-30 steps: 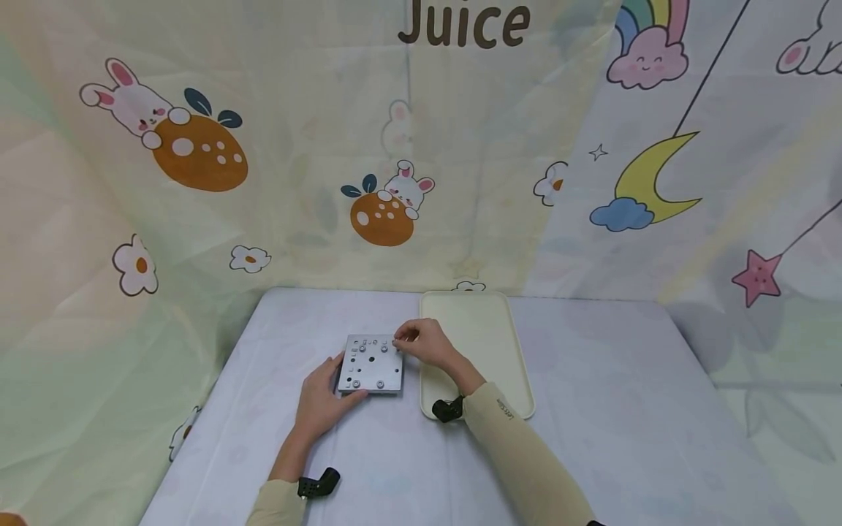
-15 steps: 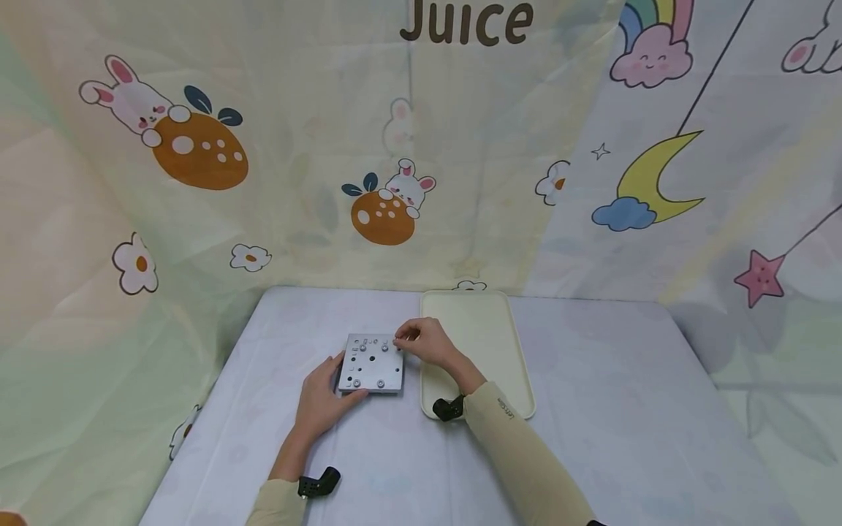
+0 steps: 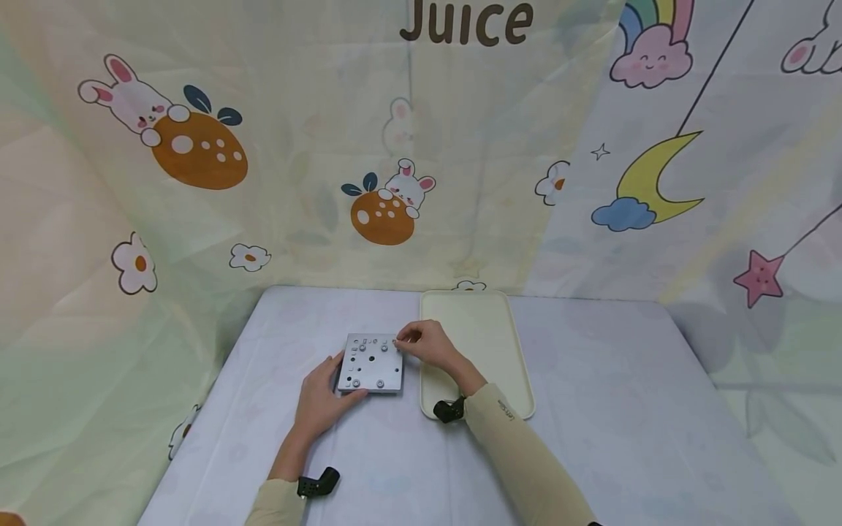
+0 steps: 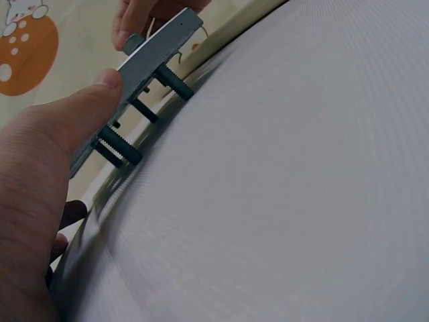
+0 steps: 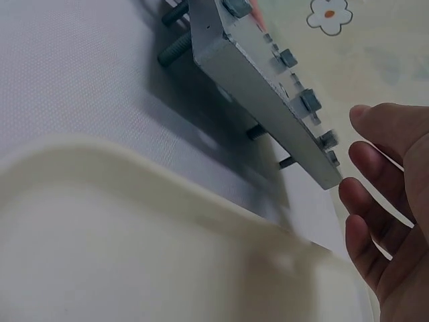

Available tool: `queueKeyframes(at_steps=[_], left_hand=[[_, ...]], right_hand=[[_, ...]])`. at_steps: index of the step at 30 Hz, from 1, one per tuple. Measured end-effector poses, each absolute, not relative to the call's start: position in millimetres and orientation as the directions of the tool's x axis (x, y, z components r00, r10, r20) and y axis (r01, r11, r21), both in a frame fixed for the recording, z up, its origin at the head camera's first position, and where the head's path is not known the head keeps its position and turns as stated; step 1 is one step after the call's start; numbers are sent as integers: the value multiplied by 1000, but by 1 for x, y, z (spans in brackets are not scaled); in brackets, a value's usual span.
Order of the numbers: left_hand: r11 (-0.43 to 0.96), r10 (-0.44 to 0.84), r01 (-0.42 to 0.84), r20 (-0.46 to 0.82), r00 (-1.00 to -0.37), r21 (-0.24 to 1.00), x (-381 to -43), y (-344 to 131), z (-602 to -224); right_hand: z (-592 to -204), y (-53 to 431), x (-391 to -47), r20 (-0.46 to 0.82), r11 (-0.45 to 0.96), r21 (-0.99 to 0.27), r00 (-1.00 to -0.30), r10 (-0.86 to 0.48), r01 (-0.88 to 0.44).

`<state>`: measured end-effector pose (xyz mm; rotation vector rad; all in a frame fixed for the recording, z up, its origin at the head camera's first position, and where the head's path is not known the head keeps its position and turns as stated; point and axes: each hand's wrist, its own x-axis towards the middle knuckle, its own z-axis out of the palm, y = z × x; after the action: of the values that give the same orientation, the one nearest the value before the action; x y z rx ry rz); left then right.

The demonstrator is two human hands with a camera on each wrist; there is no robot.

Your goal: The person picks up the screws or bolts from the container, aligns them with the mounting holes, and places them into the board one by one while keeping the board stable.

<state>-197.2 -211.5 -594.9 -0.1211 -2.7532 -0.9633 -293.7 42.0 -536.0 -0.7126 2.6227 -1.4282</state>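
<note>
A square silver metal plate with holes and several bolts stands on the table left of the tray. My left hand grips its lower left corner, thumb along the near edge and fingers at the left side. Threaded bolt ends stick out below the plate in the left wrist view. At the far right corner is my right hand, thumb and fingers bent. A bolt head sits just beside these fingertips in the right wrist view, where nothing shows between thumb and fingers.
A cream tray lies right of the plate, beneath my right forearm. White cloth covers the table. A printed fabric backdrop rises behind the table and at its sides. Each wrist wears a black camera.
The fingers of my right hand shift very slightly at the plate's far right corner. My left hand and the plate stay in place.
</note>
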Motion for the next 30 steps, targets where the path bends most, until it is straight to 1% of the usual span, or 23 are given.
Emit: queueKeyframes(at_steps=[8, 17, 22, 30], left_hand=[[773, 18, 175, 255, -967, 609, -197, -209, -596], [781, 34, 215, 304, -952, 586, -200, -214, -593], [776, 39, 215, 295, -955, 593, -198, -214, -593], [774, 37, 194, 263, -964, 602, -198, -213, -594]], right_hand=[[-535, 55, -289, 151, 465, -808, -891, -428, -361], [-537, 87, -277, 134, 500, -792, -899, -417, -350], [-541, 110, -263, 111, 527, -785, -911, -397, -325], [-552, 144, -245, 91, 528, -790, -912, -399, -310]])
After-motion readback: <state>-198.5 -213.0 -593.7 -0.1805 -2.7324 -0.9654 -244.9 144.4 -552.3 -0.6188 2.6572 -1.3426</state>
